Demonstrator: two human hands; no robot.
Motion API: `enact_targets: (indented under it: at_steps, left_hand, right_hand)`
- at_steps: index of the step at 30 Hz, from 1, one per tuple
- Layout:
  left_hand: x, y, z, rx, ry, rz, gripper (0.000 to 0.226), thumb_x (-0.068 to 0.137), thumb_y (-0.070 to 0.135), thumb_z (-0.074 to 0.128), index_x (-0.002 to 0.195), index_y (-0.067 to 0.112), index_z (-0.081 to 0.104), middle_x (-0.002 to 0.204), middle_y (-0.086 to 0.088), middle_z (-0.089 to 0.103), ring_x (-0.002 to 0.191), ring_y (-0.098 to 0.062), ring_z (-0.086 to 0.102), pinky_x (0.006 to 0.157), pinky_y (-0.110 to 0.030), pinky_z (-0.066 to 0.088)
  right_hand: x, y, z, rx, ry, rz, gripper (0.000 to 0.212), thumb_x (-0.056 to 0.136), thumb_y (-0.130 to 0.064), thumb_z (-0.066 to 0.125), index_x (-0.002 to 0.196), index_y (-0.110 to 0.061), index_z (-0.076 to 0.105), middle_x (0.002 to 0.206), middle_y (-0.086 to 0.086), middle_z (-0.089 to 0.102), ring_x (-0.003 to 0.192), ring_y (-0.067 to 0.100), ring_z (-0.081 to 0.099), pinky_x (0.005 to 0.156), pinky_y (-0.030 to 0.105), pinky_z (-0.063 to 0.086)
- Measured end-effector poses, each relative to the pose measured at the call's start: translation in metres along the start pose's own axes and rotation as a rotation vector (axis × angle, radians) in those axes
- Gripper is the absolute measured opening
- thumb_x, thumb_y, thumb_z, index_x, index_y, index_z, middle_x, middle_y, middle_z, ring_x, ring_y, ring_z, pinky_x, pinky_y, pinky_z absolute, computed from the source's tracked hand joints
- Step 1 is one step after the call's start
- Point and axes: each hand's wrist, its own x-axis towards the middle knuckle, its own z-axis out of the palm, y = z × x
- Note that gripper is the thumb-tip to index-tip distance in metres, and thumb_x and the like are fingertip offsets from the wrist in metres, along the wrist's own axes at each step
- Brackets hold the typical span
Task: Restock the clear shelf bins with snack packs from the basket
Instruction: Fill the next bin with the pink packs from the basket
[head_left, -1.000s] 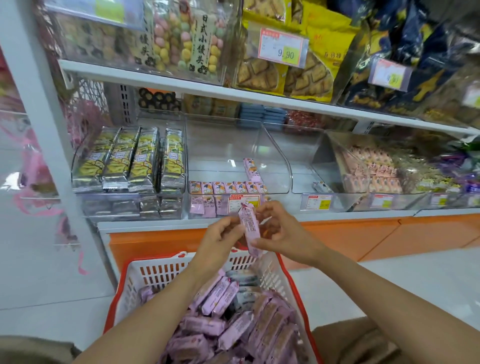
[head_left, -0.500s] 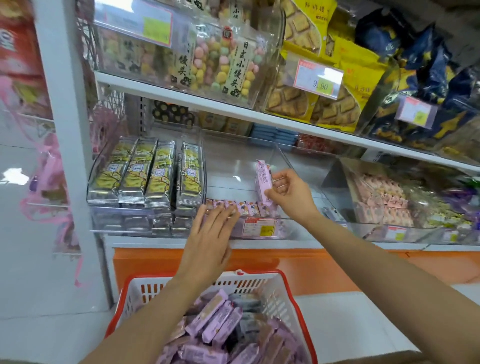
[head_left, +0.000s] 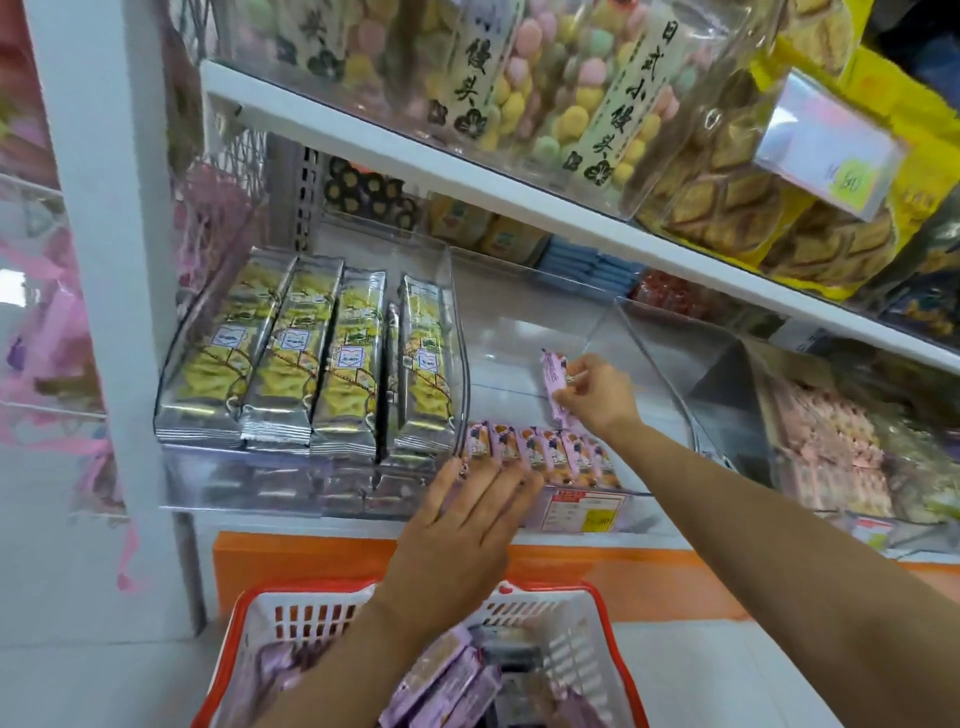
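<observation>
Head view: right hand (head_left: 592, 400) pinches one small pink foil snack pack (head_left: 554, 382), tilted, inside the clear plastic shelf bin (head_left: 514, 327) just behind the standing front row (head_left: 540, 451), left hand (head_left: 460, 535) flat with straight fingers against that row; released crooked, pack could knock row over.

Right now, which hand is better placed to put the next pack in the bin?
The right hand: it pinches a pink pack just above the row in the clear bin. The left hand lies flat at the row's front, holding nothing.
</observation>
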Motion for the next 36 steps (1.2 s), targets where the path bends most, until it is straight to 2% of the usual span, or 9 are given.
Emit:
enact_targets:
  at_steps: [5, 10, 17, 19, 21, 23, 28, 31, 36]
  left_hand:
    - [-0.001, 0.000, 0.005, 0.028, 0.019, -0.002, 0.059, 0.084, 0.020, 0.046, 0.143, 0.015, 0.043, 0.141, -0.002, 0.043, 0.129, -0.021, 0.042, 0.123, -0.044, 0.003]
    - [0.000, 0.001, 0.009, 0.055, 0.054, -0.040, 0.051, 0.096, 0.015, 0.029, 0.147, 0.016, 0.038, 0.139, 0.000, 0.044, 0.128, -0.019, 0.044, 0.124, -0.043, 0.005]
    - [0.001, 0.004, 0.003, 0.020, 0.038, -0.037, 0.061, 0.082, 0.015, 0.046, 0.143, 0.017, 0.043, 0.139, 0.000, 0.047, 0.129, -0.020, 0.044, 0.124, -0.044, 0.007]
    - [0.002, 0.005, 0.000, -0.005, 0.032, -0.045, 0.061, 0.080, 0.014, 0.045, 0.142, 0.015, 0.045, 0.137, -0.002, 0.054, 0.129, -0.021, 0.045, 0.123, -0.046, 0.011]
    - [0.002, 0.007, -0.003, -0.021, 0.017, -0.054, 0.061, 0.080, 0.014, 0.045, 0.141, 0.014, 0.045, 0.135, -0.004, 0.057, 0.129, -0.023, 0.045, 0.121, -0.047, 0.014]
    - [0.002, 0.009, -0.007, -0.033, 0.005, -0.062, 0.062, 0.080, 0.014, 0.045, 0.142, 0.012, 0.043, 0.138, -0.005, 0.052, 0.130, -0.025, 0.043, 0.122, -0.048, 0.011]
    - [-0.005, 0.022, -0.019, -0.089, 0.004, -0.124, 0.066, 0.083, 0.019, 0.044, 0.147, 0.011, 0.035, 0.151, -0.009, 0.037, 0.141, -0.030, 0.030, 0.122, -0.051, 0.008]
    - [-0.026, 0.035, -0.018, -0.112, 0.003, -0.102, 0.054, 0.085, 0.019, 0.043, 0.138, 0.010, 0.044, 0.141, -0.012, 0.041, 0.131, -0.032, 0.038, 0.117, -0.050, 0.019]
    - [-0.067, 0.041, -0.002, -0.118, -0.391, 0.029, 0.041, 0.083, 0.027, 0.048, 0.120, 0.011, 0.060, 0.118, -0.010, 0.060, 0.109, -0.033, 0.056, 0.096, -0.044, 0.036]
  right_hand:
    - [0.008, 0.004, 0.014, -0.122, -0.029, -0.008, 0.027, 0.081, -0.015, 0.075, 0.103, -0.009, 0.061, 0.095, 0.014, 0.069, 0.089, 0.030, 0.064, 0.075, 0.031, 0.048]
    - [0.010, 0.004, 0.020, -0.224, -0.050, -0.038, 0.018, 0.083, -0.018, 0.074, 0.093, -0.009, 0.062, 0.101, 0.011, 0.057, 0.084, 0.024, 0.054, 0.075, 0.027, 0.039]
    - [0.000, 0.005, 0.003, -0.191, -0.213, -0.065, 0.030, 0.084, -0.027, 0.072, 0.065, -0.015, 0.052, 0.077, 0.009, 0.051, 0.070, 0.025, 0.049, 0.059, 0.027, 0.032]
    - [-0.009, 0.001, -0.008, -0.134, -0.275, -0.081, 0.019, 0.086, -0.027, 0.072, 0.084, -0.012, 0.061, 0.086, 0.009, 0.057, 0.078, 0.024, 0.053, 0.065, 0.028, 0.037]
    - [-0.022, -0.003, -0.019, -0.055, -0.276, -0.119, 0.038, 0.089, -0.026, 0.069, 0.122, -0.008, 0.062, 0.111, 0.010, 0.063, 0.098, 0.024, 0.059, 0.081, 0.026, 0.042]
    - [-0.041, -0.011, -0.034, 0.040, -0.229, -0.181, 0.043, 0.092, -0.022, 0.065, 0.132, -0.008, 0.057, 0.122, 0.009, 0.063, 0.103, 0.018, 0.058, 0.085, 0.022, 0.042]
    - [-0.103, -0.022, -0.062, 0.405, -0.140, -0.332, 0.023, 0.095, -0.013, 0.061, 0.118, -0.010, 0.066, 0.111, 0.005, 0.066, 0.092, 0.011, 0.062, 0.078, 0.017, 0.051]
    - [-0.143, -0.016, -0.069, 0.564, -0.091, -0.412, 0.016, 0.095, -0.008, 0.060, 0.109, -0.010, 0.068, 0.096, -0.003, 0.066, 0.085, 0.007, 0.063, 0.076, 0.016, 0.049]
    - [-0.197, 0.016, -0.047, 0.654, -0.175, -0.400, 0.011, 0.094, -0.005, 0.061, 0.098, -0.013, 0.069, 0.086, -0.002, 0.066, 0.073, 0.001, 0.057, 0.068, 0.015, 0.045]
